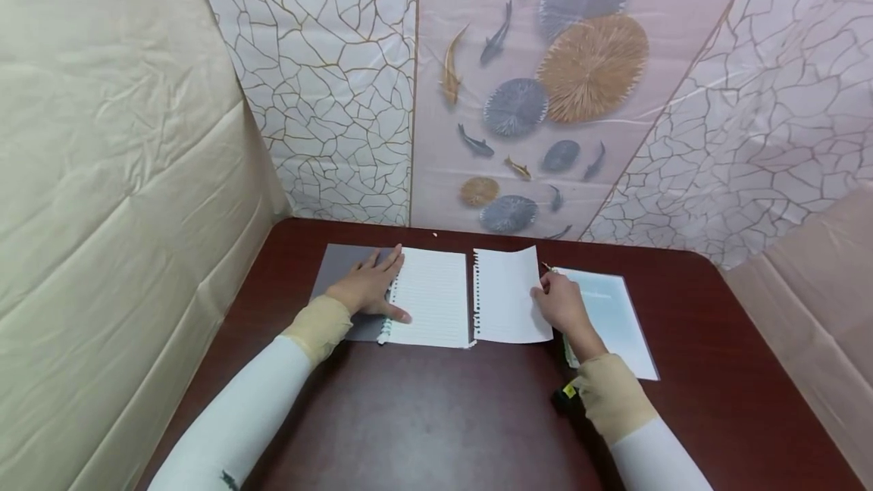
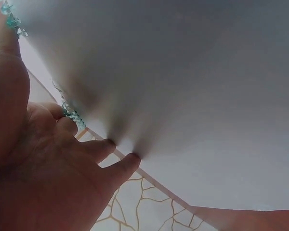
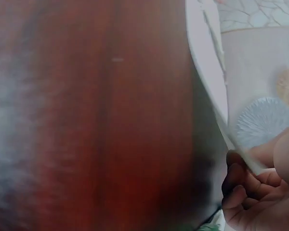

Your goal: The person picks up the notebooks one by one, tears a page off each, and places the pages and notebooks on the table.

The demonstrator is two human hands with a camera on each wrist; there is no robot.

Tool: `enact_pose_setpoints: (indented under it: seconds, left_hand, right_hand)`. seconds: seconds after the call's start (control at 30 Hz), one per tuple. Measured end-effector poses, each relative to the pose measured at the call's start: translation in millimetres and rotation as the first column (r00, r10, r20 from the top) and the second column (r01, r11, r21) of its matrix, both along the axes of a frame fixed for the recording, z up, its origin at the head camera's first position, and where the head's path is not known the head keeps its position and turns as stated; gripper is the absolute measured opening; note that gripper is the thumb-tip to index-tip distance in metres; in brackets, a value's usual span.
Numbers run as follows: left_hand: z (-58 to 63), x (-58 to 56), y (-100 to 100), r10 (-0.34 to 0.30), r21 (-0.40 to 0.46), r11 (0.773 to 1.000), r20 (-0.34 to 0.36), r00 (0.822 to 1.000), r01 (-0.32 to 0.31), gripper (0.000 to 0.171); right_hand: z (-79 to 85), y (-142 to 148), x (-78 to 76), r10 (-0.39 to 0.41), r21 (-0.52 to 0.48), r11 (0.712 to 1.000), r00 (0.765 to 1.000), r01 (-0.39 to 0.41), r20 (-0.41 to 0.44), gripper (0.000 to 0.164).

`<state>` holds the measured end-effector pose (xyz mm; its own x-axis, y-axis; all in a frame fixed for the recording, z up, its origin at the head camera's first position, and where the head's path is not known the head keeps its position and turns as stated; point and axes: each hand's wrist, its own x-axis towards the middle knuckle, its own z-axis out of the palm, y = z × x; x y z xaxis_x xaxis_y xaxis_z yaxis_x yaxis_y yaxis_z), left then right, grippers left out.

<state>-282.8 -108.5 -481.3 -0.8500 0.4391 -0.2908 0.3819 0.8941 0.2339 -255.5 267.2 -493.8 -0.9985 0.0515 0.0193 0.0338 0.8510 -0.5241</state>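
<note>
An open spiral notebook with ruled white pages (image 1: 434, 298) lies on the dark red table, its grey cover (image 1: 339, 258) folded out to the left. My left hand (image 1: 368, 286) rests across the binding with fingers spread and the thumb on the page. In the left wrist view, that hand (image 2: 62, 154) lies by the teal rings (image 2: 73, 115), fingertips on a grey surface. To the notebook's right is a loose sheet (image 1: 507, 295) with a ragged punched left edge. My right hand (image 1: 562, 303) pinches its right edge; the right wrist view shows the sheet (image 3: 205, 57) between thumb and fingers.
A pale blue and white cover (image 1: 614, 320) lies to the right, partly behind the right hand. A small black and yellow object (image 1: 564, 397) sits by the right wrist. A scrap of white (image 1: 435, 234) lies near the back edge. Patterned cloth (image 1: 341, 97) hangs behind the table.
</note>
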Motion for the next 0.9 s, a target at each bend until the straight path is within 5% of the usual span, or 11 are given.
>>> enact_pose_setpoints:
  seconds: [0.17,0.33,0.5,0.6,0.7,0.9]
  left_hand:
    - [-0.9,-1.5,0.9,-0.002,-0.01,1.0,0.004,1.0,0.002,0.136]
    - [-4.0,-3.4,0.1,0.009,-0.014,1.0,0.011,1.0,-0.009,0.136]
    - [-4.3,-1.7,-0.3,0.006,-0.026,1.0,-0.007,1.0,-0.007,0.134]
    - [-3.7,-1.7,-0.1,-0.006,-0.045,0.999,-0.024,1.0,0.005,0.133]
    - [-2.9,-5.5,-1.8,-0.022,-0.045,0.999,-0.043,0.999,0.02,0.129]
    - [2.8,-23.5,-9.0,0.029,-0.019,0.999,-0.207,0.978,-0.033,0.112]
  right_hand:
    - [-3.5,-1.8,4.4,0.012,0.066,0.998,1.0,-0.01,-0.022,0.022]
    - [1.1,-8.3,3.2,0.003,0.128,0.992,0.997,0.007,-0.079,0.049]
    - [9.4,-28.1,-1.3,0.162,0.17,0.978,0.955,-0.122,-0.248,0.063]
    - [18.0,-48.6,0.2,0.339,0.216,0.933,0.906,-0.289,-0.252,0.068]
    - [24.9,-72.3,1.9,0.464,0.268,0.869,0.875,-0.417,-0.142,0.08]
    - [23.4,-104.3,0.1,0.551,0.401,0.756,0.834,-0.516,0.035,0.095]
